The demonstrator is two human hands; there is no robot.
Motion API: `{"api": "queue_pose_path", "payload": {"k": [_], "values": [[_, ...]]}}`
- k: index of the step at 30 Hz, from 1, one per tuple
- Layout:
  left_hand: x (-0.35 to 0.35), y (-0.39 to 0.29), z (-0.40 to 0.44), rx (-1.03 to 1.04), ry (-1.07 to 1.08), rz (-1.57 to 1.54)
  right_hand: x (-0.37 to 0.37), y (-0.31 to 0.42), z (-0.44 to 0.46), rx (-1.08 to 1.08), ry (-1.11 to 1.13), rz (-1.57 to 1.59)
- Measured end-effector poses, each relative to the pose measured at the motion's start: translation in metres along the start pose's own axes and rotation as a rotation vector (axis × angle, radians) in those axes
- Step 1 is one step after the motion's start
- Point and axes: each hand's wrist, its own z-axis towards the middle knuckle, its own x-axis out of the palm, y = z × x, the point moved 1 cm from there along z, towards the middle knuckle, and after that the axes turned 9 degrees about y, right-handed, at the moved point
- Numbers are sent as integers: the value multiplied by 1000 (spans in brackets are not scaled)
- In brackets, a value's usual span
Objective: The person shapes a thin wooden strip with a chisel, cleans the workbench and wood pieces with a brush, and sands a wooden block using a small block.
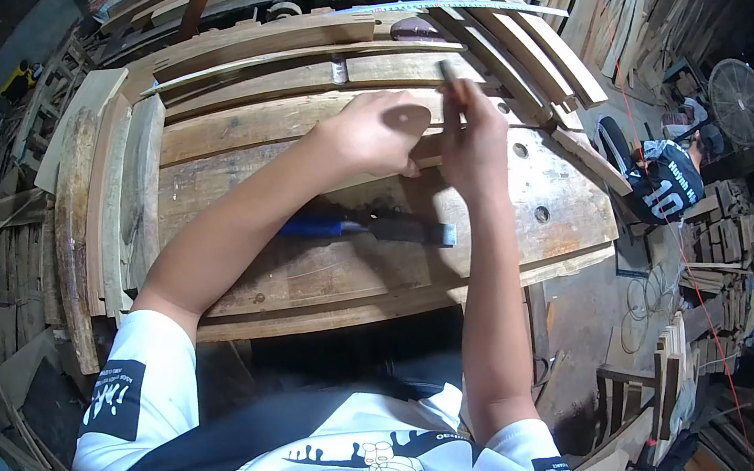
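Note:
Over the workbench (pixel 243 172), my left hand (pixel 377 134) is curled with its fingers bent down and mostly hidden. Whatever it may grip does not show. Close to its right, my right hand (pixel 477 144) is closed around a short dark tool (pixel 446 74) that points up past the fingers; its kind is blurred. A narrow wooden piece (pixel 428 149) lies between the two hands, and I cannot tell which hand touches it. Nearer to me, a chisel (pixel 405 230) with a blue handle lies flat on the bench, partly in shadow.
Long boards (pixel 269 84) lie along the bench's far side, with a measuring tape (pixel 460 4) across them. More planks (pixel 129 188) stand at the left. At the right are round holes (pixel 543 213), a seated person (pixel 668 180) and a fan (pixel 740 101).

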Motion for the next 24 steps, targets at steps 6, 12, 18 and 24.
{"api": "queue_pose_path", "payload": {"k": [6,12,18,24], "values": [[1,1,1,-69,106,-99,3,10,-6,120,10,665],[-8,-4,2,-86,183,-52,-10,9,-2,90,-101,247],[-8,-4,-2,-113,166,-71,-4,17,-3,163,5,738],[-1,3,3,-46,139,-85,2,11,-7,53,-65,322]]}}
